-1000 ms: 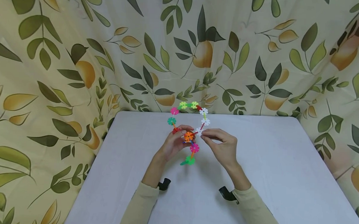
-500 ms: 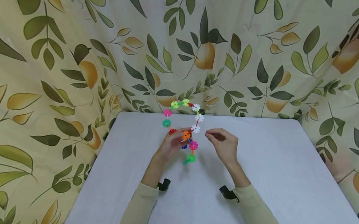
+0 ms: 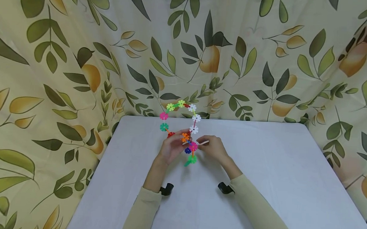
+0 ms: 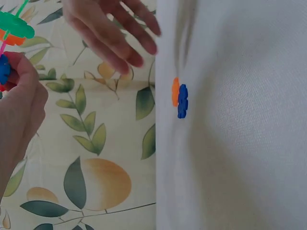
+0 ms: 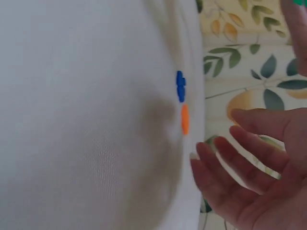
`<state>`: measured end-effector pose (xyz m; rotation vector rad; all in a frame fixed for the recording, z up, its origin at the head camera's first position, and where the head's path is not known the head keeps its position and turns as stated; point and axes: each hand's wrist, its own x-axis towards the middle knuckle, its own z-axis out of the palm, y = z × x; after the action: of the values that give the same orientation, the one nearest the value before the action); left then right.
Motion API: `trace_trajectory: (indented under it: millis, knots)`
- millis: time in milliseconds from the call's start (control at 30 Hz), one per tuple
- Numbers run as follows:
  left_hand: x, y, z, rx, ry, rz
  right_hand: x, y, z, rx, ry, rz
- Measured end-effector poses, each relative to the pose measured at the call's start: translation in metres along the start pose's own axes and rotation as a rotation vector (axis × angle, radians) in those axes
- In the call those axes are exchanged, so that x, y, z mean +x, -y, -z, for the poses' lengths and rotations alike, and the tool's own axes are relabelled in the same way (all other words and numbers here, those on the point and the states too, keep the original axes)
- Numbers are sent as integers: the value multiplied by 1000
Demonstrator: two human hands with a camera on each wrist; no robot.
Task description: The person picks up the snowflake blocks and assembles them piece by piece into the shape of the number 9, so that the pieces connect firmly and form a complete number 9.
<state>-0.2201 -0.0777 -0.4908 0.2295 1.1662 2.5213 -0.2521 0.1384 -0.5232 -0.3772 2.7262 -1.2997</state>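
Note:
A chain of colourful flower-shaped plastic discs (image 3: pixel 193 129) is held up over the table in the head view, with white, yellow, pink, teal and red discs in a loop. A short tail with a pink disc (image 3: pixel 193 147) and a green disc (image 3: pixel 192 159) hangs below. My left hand (image 3: pixel 171 150) grips the chain at its lower part, beside the orange disc (image 3: pixel 185 137); its fingers partly hide the red disc (image 3: pixel 170 134). My right hand (image 3: pixel 214 147) has its fingertips right at the pink disc. The right wrist view shows that hand (image 5: pixel 254 177) with fingers spread and relaxed.
A loose blue disc (image 4: pixel 183 101) and orange disc (image 4: pixel 175 92) lie on the white table (image 3: pixel 260 164) in the left wrist view. A leaf-patterned curtain (image 3: pixel 247 25) rises behind and beside the table.
The chain has shifted left with my left hand. My right hand has left the white disc, drawn back, then come left and down to the pink disc.

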Motion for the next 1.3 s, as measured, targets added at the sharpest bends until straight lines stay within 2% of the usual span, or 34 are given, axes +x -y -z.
trace_trajectory:
  millis: [100,200,367,467,667,800,1067,1200,1300]
  knots:
    - [-1,0,1,-13,-21,-7,12,-2,-9,-90,103,-19]
    - [-2,-1,-1,-1,-22,-8,22,-4,-17,-187,166,-20]
    - [-1,-3,-3,-17,6,2,29,-5,-26,-308,151,-9]
    - [-2,-3,-3,-32,-2,5,28,-5,-29,-326,120,-4]
    - [-2,-2,-3,-56,-13,7,25,-8,-27,-277,82,-9]
    - [-3,-2,-3,-78,11,3,21,-10,-25,-264,75,-31]
    - [-3,-1,-6,-121,13,-6,2,-14,-16,-161,28,-79]
    - [-3,-1,-6,-141,1,-12,-11,-10,-9,-69,3,-93]
    - [-3,-2,-7,-147,-3,-22,-21,-5,-6,54,-28,-84]
